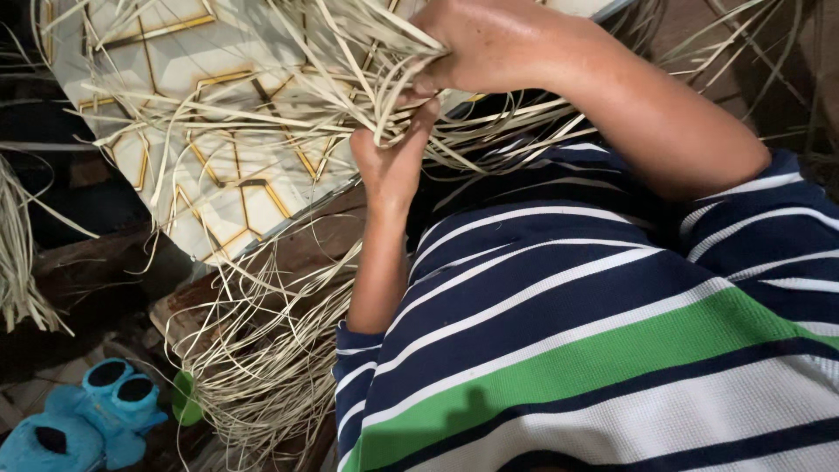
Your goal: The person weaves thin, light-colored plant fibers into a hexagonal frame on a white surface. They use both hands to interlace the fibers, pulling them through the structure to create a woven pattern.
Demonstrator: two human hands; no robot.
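Pale flat straw strips (pixel 350 79), tangled bundle, gripped by both hands

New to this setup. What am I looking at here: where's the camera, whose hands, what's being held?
There is one view, from a camera worn on a person's head, looking down past their striped shirt. No robot: two bare hands. The right hand and left hand both grip a bundle of pale dried straw strips. Under the strips lies a white board with gold line patterns. More loose strips trail lower down. A pair of blue baby shoes sits at bottom left.
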